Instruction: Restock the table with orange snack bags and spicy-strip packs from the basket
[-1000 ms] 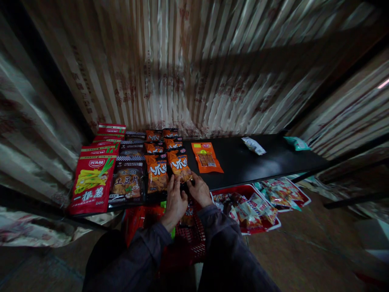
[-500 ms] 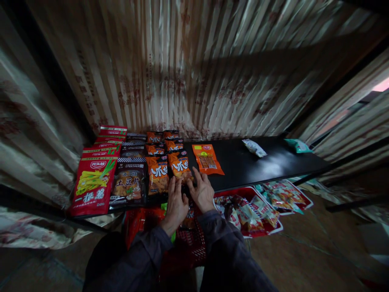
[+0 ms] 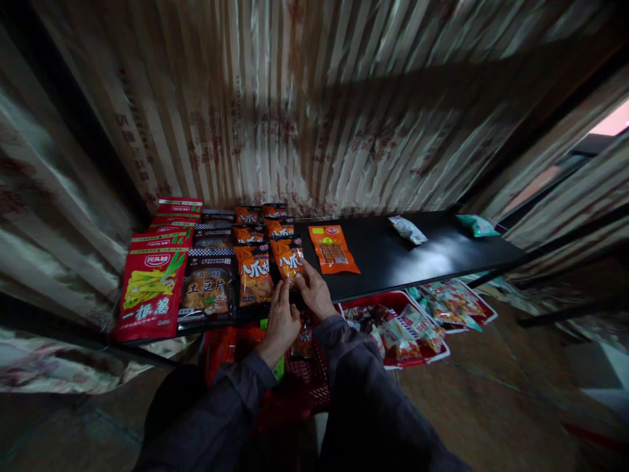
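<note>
An orange and black snack bag (image 3: 287,255) lies at the front of its column on the black shelf, its lower edge partly hidden by my fingers. My left hand (image 3: 281,321) reaches to the bag's bottom edge, fingers straight and thumb apart, fingertips touching it. At the bag's lower right corner, my right hand (image 3: 314,292) has its thumb and fingers closed on the edge. A matching snack bag (image 3: 254,275) lies just left, with others behind. Farther left are dark potato-chip bags (image 3: 206,288) and red snack bags (image 3: 150,295), overlapping in columns.
An orange packet (image 3: 334,249) lies right of my hands on the black shelf (image 3: 373,262). A white packet (image 3: 407,230) and a teal packet (image 3: 476,225) lie farther along. Below are a red basket (image 3: 314,393) and a red tray of snacks (image 3: 437,354). Striped cloth (image 3: 295,131) hangs behind.
My right hand has drawn in leftward against the bag, its fingers less spread. My left hand stays at the bag's bottom edge. The whole view has shifted slightly.
</note>
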Demonstrator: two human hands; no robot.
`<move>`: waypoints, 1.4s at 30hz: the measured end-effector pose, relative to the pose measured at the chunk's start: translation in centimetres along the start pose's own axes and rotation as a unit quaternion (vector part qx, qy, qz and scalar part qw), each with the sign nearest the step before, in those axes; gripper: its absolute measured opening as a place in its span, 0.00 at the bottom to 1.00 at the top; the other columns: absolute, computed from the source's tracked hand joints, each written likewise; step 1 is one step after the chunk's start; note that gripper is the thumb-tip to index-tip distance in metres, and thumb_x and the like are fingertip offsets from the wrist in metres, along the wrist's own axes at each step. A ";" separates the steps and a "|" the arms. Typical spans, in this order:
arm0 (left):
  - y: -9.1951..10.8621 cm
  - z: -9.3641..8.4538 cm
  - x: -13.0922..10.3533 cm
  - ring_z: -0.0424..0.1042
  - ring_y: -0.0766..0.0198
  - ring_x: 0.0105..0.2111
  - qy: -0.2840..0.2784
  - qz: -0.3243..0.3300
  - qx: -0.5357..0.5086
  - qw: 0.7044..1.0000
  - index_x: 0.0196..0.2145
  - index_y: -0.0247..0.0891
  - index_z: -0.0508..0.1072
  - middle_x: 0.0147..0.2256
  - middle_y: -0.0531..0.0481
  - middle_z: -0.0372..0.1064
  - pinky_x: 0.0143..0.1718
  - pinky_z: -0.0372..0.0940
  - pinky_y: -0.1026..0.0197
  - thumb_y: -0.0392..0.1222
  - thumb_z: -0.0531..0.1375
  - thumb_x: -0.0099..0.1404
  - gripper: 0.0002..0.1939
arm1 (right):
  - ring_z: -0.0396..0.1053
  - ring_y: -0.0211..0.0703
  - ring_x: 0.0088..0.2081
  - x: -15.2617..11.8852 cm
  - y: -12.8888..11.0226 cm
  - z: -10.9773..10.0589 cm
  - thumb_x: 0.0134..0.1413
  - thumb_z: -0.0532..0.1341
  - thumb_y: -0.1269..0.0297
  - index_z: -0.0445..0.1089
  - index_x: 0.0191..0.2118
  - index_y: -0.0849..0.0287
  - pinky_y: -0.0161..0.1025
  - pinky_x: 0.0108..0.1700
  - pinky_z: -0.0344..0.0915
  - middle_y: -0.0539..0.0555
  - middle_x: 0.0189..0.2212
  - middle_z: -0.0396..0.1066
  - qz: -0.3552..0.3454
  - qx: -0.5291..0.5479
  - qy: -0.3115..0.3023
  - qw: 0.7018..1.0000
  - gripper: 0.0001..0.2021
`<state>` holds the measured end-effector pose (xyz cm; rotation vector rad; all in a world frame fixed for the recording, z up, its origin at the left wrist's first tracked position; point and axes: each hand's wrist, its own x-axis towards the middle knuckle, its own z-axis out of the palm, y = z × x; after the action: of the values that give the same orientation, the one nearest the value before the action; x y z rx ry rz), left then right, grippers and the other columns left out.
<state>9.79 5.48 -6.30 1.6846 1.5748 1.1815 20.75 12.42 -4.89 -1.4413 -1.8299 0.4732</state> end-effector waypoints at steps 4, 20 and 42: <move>-0.1 0.1 -0.1 0.48 0.56 0.63 -0.001 0.001 0.006 1.000 0.61 0.28 0.54 0.63 0.38 0.50 0.63 0.50 0.53 0.29 0.50 0.55 0.34 | 0.65 0.48 0.54 -0.2 -0.1 0.0 0.58 0.50 0.60 0.59 0.59 0.64 0.47 0.57 0.60 0.62 0.53 0.66 0.005 -0.014 0.002 1.000 0.25; -0.1 0.1 0.4 0.44 0.52 0.64 0.007 0.015 0.049 0.999 0.60 0.28 0.57 0.63 0.38 0.50 0.64 0.44 0.47 0.30 0.50 0.54 0.34 | 0.50 0.49 0.64 1.0 0.5 2.0 0.61 0.47 0.56 0.52 0.63 0.61 0.50 0.62 0.53 0.62 0.60 0.57 -0.017 -0.026 0.024 0.999 0.27; 2.9 0.0 8.5 0.39 0.55 0.65 0.029 -0.203 -0.065 0.977 0.63 0.19 0.43 0.65 0.30 0.37 0.64 0.40 0.56 0.46 0.47 0.65 0.35 | 0.61 0.49 0.58 7.3 2.5 1.2 0.54 0.49 0.39 0.58 0.60 0.56 0.49 0.60 0.57 0.58 0.57 0.63 0.149 0.149 -0.027 0.977 0.35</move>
<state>10.66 13.28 -1.88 1.1808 1.7322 1.0979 20.88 20.27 -5.01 -1.5066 -1.5087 0.9047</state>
